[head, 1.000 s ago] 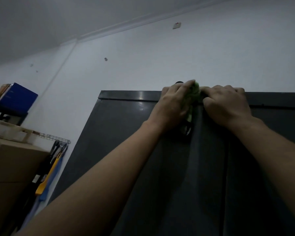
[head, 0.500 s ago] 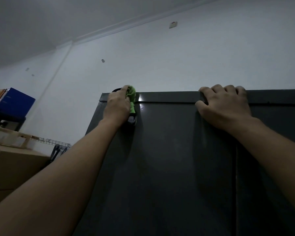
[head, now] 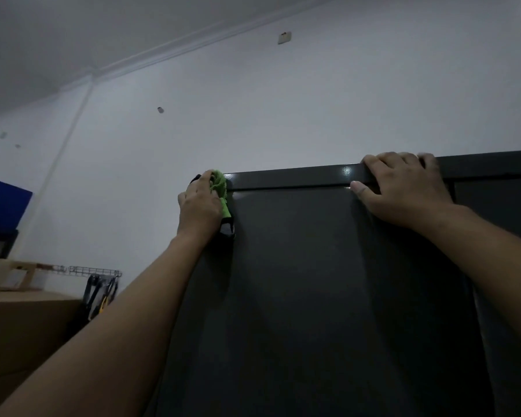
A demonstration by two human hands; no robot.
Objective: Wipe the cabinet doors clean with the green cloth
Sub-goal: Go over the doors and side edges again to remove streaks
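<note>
In the head view, our left grip point(head: 200, 206) is clamped on the cloth point(head: 220, 183). The fingers curl round the bunched green wad and press it to the upper left corner of the cabinet. The cloth shows on the thumb side of that grip, between the hand and the metal, touching both the rail point(head: 283, 177) and the top of the left door point(head: 298, 281). We judge the wad is kept small so the fingertips can drive it into the corner, where dust collects. A dark loop point(head: 227, 228) hangs just under the grip; we cannot tell what it is.

Well to the right of the left grip, our right grip point(head: 403, 191) is closed over the rail, with the fingers hooked across the top and the thumb flat on the front. It holds no cloth. We take it as a brace, steadying the cabinet and our reach while the other arm pushes. The right door point(head: 500, 206) begins just beyond it, past the seam.

Both arms stretch up, so the work is at the top of the doors. We judge that the broad panel below both grips is yet to be wiped.

Left of and below the left grip, against the wall point(head: 253, 100), stand a box point(head: 21, 326) and a wire rack point(head: 94, 270).
</note>
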